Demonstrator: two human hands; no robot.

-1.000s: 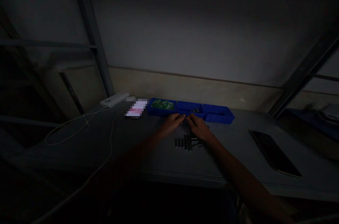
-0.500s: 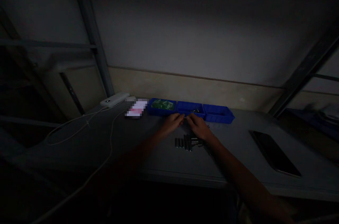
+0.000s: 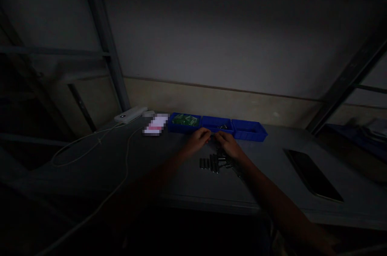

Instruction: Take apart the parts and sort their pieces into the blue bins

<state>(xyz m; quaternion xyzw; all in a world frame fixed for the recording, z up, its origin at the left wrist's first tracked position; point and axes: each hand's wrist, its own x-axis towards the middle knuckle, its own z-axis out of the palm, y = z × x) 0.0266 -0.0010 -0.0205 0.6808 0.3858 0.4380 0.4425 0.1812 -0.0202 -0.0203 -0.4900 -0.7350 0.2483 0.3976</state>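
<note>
My left hand (image 3: pixel 198 139) and my right hand (image 3: pixel 226 142) are close together over the table, just in front of the middle blue bin (image 3: pixel 217 120). The fingers of both are pinched, and whatever lies between the fingertips is too small and dark to name. Several short dark metal cylinders (image 3: pixel 208 163) lie on the table below the hands, some lined up side by side. More small metal parts (image 3: pixel 223 160) sit in a loose pile beside them, partly under my right hand. A few shiny metal pieces (image 3: pixel 223 126) are inside the middle bin.
The left blue bin (image 3: pixel 170 128) holds green-and-clear packets (image 3: pixel 186 119); the right blue bin (image 3: pixel 249 137) stands beside the middle one. A lit phone (image 3: pixel 156 124), a white power bank (image 3: pixel 131 115) and a white cable (image 3: pixel 126 167) are at left. A dark tablet-like slab (image 3: pixel 313 174) lies at right.
My right hand has shifted slightly, with its fingertips a little farther from the left hand's, and more of the metal pile shows beneath. The left hand has barely moved.
</note>
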